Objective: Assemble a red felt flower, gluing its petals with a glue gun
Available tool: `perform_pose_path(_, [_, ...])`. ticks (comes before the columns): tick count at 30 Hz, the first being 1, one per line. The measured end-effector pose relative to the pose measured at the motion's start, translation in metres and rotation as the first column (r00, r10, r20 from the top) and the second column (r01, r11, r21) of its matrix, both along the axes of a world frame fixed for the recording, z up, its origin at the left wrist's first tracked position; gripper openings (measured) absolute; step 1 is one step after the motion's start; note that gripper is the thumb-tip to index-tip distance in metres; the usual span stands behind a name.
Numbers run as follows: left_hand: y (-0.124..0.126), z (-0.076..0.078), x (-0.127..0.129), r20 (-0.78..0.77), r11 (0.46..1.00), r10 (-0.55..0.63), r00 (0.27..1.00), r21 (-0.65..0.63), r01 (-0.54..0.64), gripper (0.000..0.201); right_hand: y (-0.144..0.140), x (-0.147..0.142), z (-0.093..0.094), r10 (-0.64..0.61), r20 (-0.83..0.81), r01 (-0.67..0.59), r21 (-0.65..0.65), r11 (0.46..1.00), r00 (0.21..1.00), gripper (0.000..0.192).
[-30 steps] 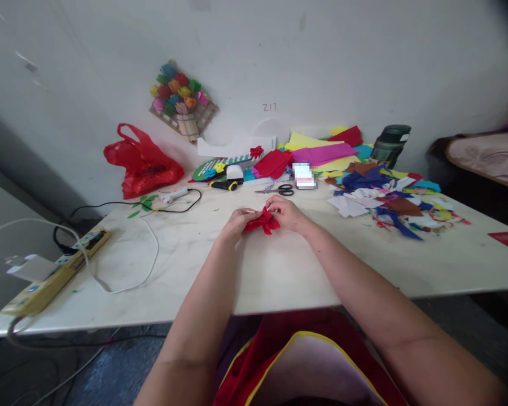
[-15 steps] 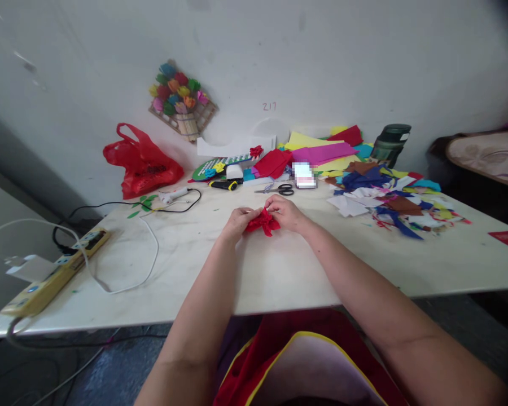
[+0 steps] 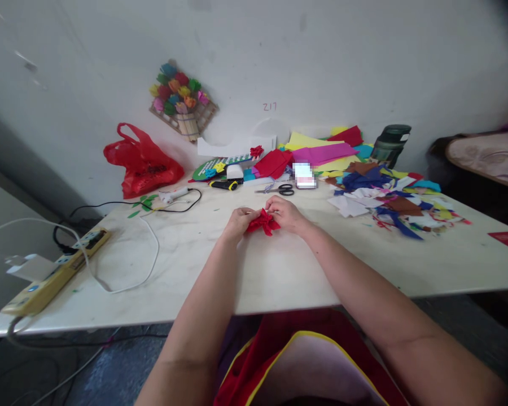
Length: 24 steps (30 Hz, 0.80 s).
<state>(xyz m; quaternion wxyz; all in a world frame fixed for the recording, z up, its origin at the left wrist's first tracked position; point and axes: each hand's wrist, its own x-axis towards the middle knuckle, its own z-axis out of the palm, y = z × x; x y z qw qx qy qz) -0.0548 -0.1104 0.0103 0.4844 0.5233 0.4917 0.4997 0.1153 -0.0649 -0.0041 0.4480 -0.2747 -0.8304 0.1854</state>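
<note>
Between my hands is a red paper flower (image 3: 264, 222) with pointed, crinkled petals, held just over the white table. My left hand (image 3: 239, 221) pinches its left side with thumb and fingers. From the right, my right hand (image 3: 283, 212) grips the flower's upper right edge with bent fingers. The undersides of the petals and some fingertips are hidden. Just beyond my hands lie black-handled scissors (image 3: 284, 190), and a yellow-and-black utility knife (image 3: 223, 185) is farther left.
Coloured paper scraps (image 3: 381, 197) are heaped at right, near a dark green bottle (image 3: 392, 144). Paper sheets (image 3: 322, 152) lie along the wall beside a phone (image 3: 305, 176). A red plastic bag (image 3: 146, 160), a glue gun (image 3: 173, 195) and a corded power strip (image 3: 59, 270) occupy the left.
Both hands stay in nearly the same place around the red flower. Its petals and my fingers have shifted only slightly.
</note>
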Motion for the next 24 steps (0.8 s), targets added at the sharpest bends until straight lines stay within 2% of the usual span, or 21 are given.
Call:
perform_pose_path(9, [0.001, 0.002, -0.002, -0.051, 0.997, 0.061, 0.997, 0.044, -0.059, 0.028, 0.0, 0.007, 0.003, 0.014, -0.039, -0.02, -0.16, 0.987, 0.999, 0.012])
perform_pose_path(13, [0.003, 0.002, -0.004, -0.011, 0.996, 0.088, 0.996, 0.011, -0.088, 0.021, -0.001, 0.012, 0.003, -0.012, -0.056, -0.006, -0.312, 0.95, 0.998, 0.019])
perform_pose_path(17, [0.002, 0.004, -0.004, -0.016, 0.997, 0.078, 0.997, 0.016, -0.078, 0.016, -0.002, 0.014, 0.003, 0.026, -0.02, -0.033, -0.438, 0.898, 0.999, 0.024])
perform_pose_path(24, [-0.002, 0.008, -0.003, -0.003, 0.997, 0.066, 0.998, 0.041, -0.066, 0.013, -0.002, 0.013, 0.002, 0.041, 0.001, -0.037, -0.405, 0.913, 0.999, 0.033])
